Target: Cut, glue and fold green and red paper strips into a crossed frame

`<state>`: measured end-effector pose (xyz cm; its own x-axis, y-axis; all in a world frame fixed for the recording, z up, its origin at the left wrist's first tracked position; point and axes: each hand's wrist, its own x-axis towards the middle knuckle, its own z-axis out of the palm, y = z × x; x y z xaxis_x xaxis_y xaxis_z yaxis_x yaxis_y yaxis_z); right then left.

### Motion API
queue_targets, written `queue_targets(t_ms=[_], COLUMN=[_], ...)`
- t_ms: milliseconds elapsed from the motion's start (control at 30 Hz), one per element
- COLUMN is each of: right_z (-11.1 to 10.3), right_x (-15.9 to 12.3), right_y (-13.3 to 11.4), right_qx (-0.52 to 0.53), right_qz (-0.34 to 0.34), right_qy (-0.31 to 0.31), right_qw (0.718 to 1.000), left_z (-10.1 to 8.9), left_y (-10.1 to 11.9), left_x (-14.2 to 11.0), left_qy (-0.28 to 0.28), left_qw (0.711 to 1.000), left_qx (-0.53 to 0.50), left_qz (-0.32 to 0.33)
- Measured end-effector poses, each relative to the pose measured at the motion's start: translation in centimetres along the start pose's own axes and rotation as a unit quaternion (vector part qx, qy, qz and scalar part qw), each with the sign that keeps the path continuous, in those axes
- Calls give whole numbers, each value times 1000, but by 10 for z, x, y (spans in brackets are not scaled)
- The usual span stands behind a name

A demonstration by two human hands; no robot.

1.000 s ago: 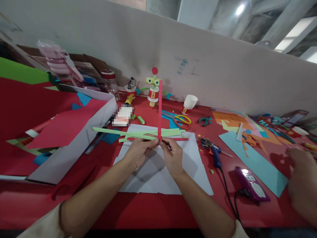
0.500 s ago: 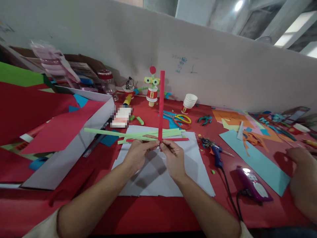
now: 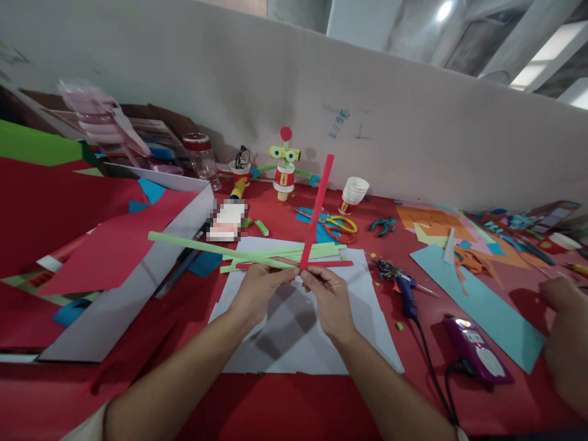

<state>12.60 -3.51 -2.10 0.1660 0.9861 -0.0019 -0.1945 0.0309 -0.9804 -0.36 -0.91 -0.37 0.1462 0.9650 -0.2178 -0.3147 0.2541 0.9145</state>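
My left hand [image 3: 255, 291] is closed in a pinch on the end of a light green paper strip [image 3: 197, 245], which sticks out to the left. Fingertip to fingertip with it, my right hand [image 3: 331, 301] pinches the lower end of a red paper strip [image 3: 320, 195]. This red strip rises and leans right, and the two strips meet at my fingers; how they are joined is hidden. Below lie white sheets [image 3: 294, 358], with several loose green strips [image 3: 321, 249] and another red strip [image 3: 342, 264] at their far edge.
A box of coloured paper [image 3: 133, 300] stands left. Behind are a paper-cup figure [image 3: 283, 177], stacked cups [image 3: 354, 193], scissors [image 3: 342, 223] and pliers [image 3: 382, 226]. To the right lie a corded glue gun [image 3: 405, 294], a purple power strip [image 3: 478, 352] and another person's arm [image 3: 569, 343].
The red strip has swung from upright to leaning right. The green strip's free end tips slightly up. Both hands keep their pinch; the view has shifted a little.
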Motion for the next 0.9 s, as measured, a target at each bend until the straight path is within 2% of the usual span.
queue_targets(t_ms=[100, 233, 433, 567, 700, 900], right_z=[-1, 1, 7, 14, 16, 8], right_x=[1, 2, 4, 6, 7, 6], right_y=[2, 3, -9, -14, -8, 1], right_qx=[5, 71, 101, 87, 114, 116], right_qz=[12, 48, 102, 102, 100, 82], right_qy=[-10, -3, -12, 3, 12, -4], right_qw=[1000, 996, 989, 991, 988, 990], left_z=[-3, -5, -5, -6, -7, -6], left_y=[-2, -3, -1, 1, 0, -6], left_x=[1, 1, 1, 3, 5, 4], left_qy=[-4, -11, 3, 1, 2, -35], left_qw=[1000, 1000, 999, 1000, 998, 998], left_qx=[3, 18, 23, -17, -62, -49], left_qz=[-11, -2, 27, 16, -17, -5])
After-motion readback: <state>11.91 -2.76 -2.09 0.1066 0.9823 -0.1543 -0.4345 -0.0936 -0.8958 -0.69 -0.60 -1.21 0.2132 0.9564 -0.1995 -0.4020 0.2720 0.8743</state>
